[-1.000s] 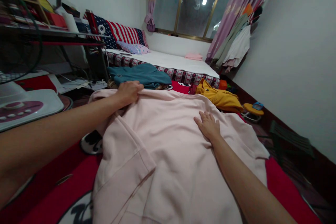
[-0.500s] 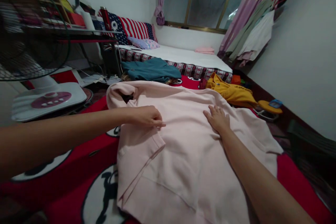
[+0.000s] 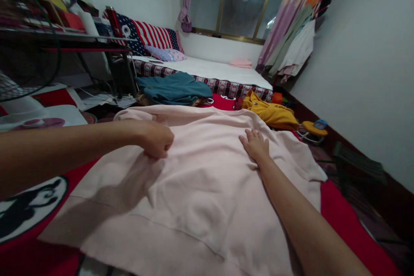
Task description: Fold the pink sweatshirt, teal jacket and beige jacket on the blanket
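My left hand (image 3: 157,139) is curled with knuckles up over the left half of a pale pink sweatshirt (image 3: 200,172); I cannot tell whether its fingers are pinching the fabric. My right hand (image 3: 256,144) lies palm down on the upper right part of it, fingers spread and grasping nothing. The sweatshirt is laid out before me, neckline at the far edge, lightly wrinkled in the middle, on a red blanket (image 3: 339,215) printed with black-and-white cartoon figures.

Just past the neckline sit a teal garment (image 3: 177,88) to the left and a mustard-yellow garment (image 3: 270,110) to the right. Right of that one stands a round yellow stool (image 3: 313,128) with a blue object on top. To my left is the white base of a fan (image 3: 69,116). Farther off, a white-topped bed (image 3: 213,71) bears folded pink cloth (image 3: 240,64) and a pillow (image 3: 166,54), below a window (image 3: 242,4) with purple curtains (image 3: 186,2).
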`<state>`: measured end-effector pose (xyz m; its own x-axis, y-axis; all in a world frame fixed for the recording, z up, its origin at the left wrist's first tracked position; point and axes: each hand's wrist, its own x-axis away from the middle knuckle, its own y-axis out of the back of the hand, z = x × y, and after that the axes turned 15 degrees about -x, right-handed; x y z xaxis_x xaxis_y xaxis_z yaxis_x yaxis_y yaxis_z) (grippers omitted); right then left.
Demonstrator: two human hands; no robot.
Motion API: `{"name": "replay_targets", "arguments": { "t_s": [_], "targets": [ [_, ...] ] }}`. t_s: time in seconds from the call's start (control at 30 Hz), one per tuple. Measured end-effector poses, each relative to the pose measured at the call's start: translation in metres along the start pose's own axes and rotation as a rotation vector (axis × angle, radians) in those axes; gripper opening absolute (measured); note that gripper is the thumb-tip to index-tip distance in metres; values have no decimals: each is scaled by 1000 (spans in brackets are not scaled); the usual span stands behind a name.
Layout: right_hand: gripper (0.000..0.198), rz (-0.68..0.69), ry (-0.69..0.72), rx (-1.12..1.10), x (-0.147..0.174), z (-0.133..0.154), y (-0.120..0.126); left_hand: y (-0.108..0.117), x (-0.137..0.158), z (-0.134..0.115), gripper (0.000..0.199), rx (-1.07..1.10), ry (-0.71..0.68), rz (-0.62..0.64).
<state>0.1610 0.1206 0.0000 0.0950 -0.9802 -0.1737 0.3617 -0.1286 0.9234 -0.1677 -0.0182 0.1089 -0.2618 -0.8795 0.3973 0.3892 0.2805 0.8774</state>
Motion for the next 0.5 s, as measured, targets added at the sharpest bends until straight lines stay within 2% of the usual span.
{"name": "replay_targets", "arguments": {
  "t_s": [0.07,0.13,0.23,0.3,0.4,0.5],
  "targets": [
    [58,9,-7,2,0,0,0,19,-32,-20,24,-4,5,-251],
    [58,14,-11,-5,0,0,1,27,-70,-35,32,76,-1,-412],
    [58,5,-4,-26,1,-1,2,23,-128,-47,41,232,-35,-404],
    [57,2,-5,-42,1,-1,3,16,-159,-53,47,258,25,-393],
    [55,-11,-8,-98,0,-2,3,4,-187,-61,56,251,174,-432],
    [50,-69,22,-223,-4,-7,-1,-8,-199,-68,61,229,269,-507]
  ]
}}
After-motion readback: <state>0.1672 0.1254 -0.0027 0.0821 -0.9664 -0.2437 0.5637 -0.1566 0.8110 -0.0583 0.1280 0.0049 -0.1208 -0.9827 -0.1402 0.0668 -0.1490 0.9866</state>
